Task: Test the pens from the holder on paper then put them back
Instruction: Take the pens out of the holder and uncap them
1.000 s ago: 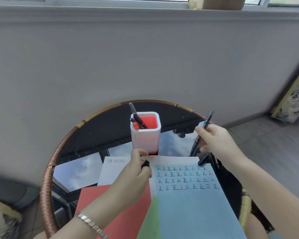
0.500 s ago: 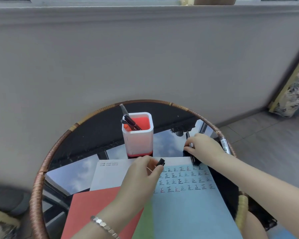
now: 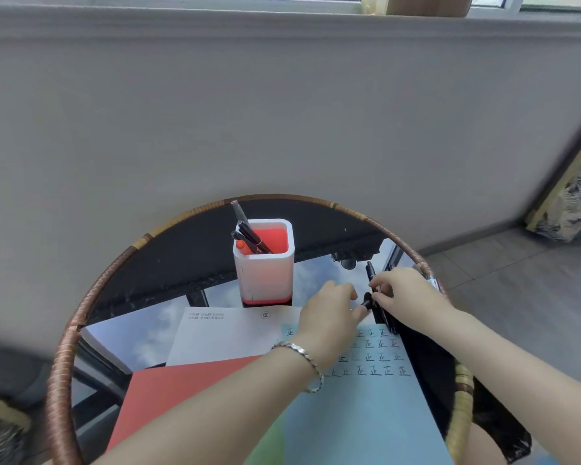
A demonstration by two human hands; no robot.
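A white pen holder [image 3: 265, 270] with a red inside stands at the middle of the round glass table [image 3: 168, 270], with several pens [image 3: 249, 234] leaning in it. My left hand [image 3: 329, 313] pinches a small black pen cap [image 3: 366, 303] just right of the holder. My right hand [image 3: 406, 293] pinches a black pen [image 3: 370, 273] lying among several pens on the table's right side. The cap and my right fingertips almost touch. A light blue paper [image 3: 369, 397] with rows of written marks lies under both wrists.
A white sheet [image 3: 228, 333] and a red sheet [image 3: 182, 394] lie left of the blue paper. The table has a woven rattan rim [image 3: 64, 357]. A grey wall [image 3: 282, 112] rises right behind the table. Tiled floor [image 3: 517, 283] lies to the right.
My right hand has come down from holding a pen in the air to the pens on the table. My left hand has carried the cap rightward until it meets the right fingers.
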